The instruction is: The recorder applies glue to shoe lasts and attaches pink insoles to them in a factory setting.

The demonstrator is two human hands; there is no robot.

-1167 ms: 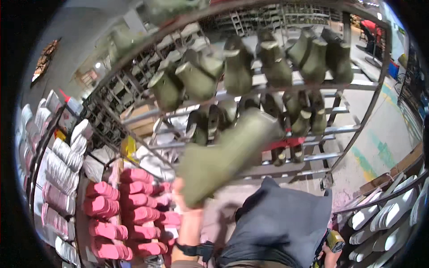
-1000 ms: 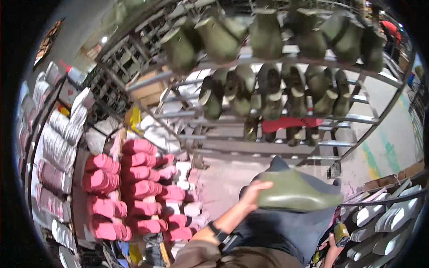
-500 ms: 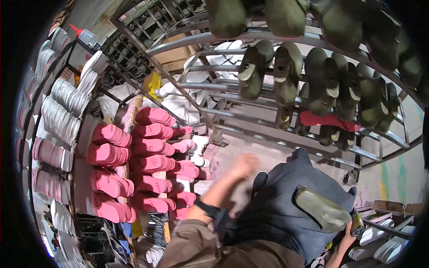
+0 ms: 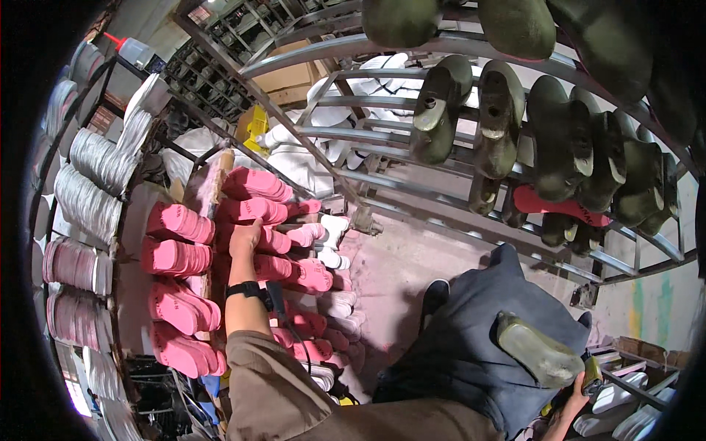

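My left hand [image 4: 245, 239] reaches to the rack at left and lies on a stack of pink insoles [image 4: 272, 241]. Its fingers curl over the stack's near end, and their tips are partly hidden. A black band [image 4: 246, 289] circles that wrist. At lower right, my right hand [image 4: 576, 395] is closed at the end of a dark olive shoe last [image 4: 537, 351]. The last lies tilted against my dark apron [image 4: 460, 331], sole side toward me. A yellowish block-like part [image 4: 592, 376] shows beside the right fingers.
A metal rack [image 4: 412, 180] ahead holds rows of olive lasts [image 4: 500, 117], with one pink insole [image 4: 559, 206] among them. White and pale insoles [image 4: 88, 191] fill the shelves at far left. A bottle with a red tip [image 4: 136, 51] stands above them. More white insoles [image 4: 621, 392] lie lower right.
My left hand has swung left from above the floor onto the pink insoles. My right hand and the last stay in nearly the same place. The view has shifted slightly.
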